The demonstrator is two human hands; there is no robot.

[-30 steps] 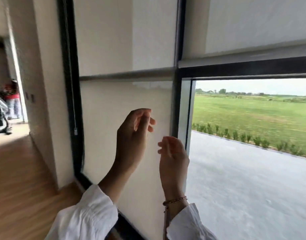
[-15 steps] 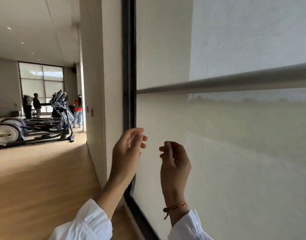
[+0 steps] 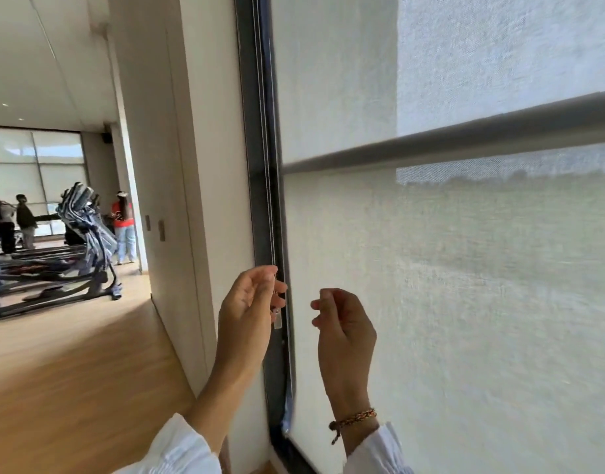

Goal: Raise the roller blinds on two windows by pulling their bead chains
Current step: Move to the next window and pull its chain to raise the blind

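Against the dark frame (image 3: 260, 200), left hand (image 3: 249, 309) hides the bead chain (image 3: 267, 148) end, grip unclear; right hand (image 3: 342, 323) loosely curled.

Woven, matt, semi-sheer cloth for the roller blind (image 3: 431, 285); smooth, dull grey metal for the crossbar (image 3: 465, 140) over it. Left of the blind, dark matt window frame (image 3: 256, 200), thin metallic bead chain (image 3: 267, 165) with clear plastic connector (image 3: 277, 319). Further left, matt painted wall (image 3: 198, 165), satin wood-grain floor (image 3: 82, 371).
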